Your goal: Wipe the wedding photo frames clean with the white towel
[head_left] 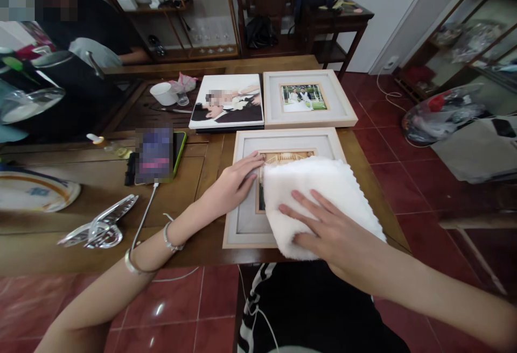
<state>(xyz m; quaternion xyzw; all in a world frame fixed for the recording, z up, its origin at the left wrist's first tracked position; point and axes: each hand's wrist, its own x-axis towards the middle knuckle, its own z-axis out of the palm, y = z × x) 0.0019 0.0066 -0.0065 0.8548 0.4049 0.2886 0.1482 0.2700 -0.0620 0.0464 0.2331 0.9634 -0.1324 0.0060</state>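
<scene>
A light wood picture frame (242, 224) lies flat near the table's front edge, its inset photo partly covered. Over its right half spreads a fluffy white cloth (323, 181), which hangs past the frame's right side. My right hand (323, 226) rests on the cloth with the fingers spread, pressing it flat. On the frame's left side lies my left hand (238, 181), fingers stretched out toward the photo and holding nothing. Behind stand a second framed photo (274, 94) and, left of it, a stack topped by a large photo print (226, 119).
A phone (155, 154) on a white cable lies left of my arm, beside a dropper bottle (109, 146). Nearer is a shiny silver clip-like object (103, 226). A white cup (163, 93) and a dark kettle (60, 84) stand farther back. Another person sits at the far left.
</scene>
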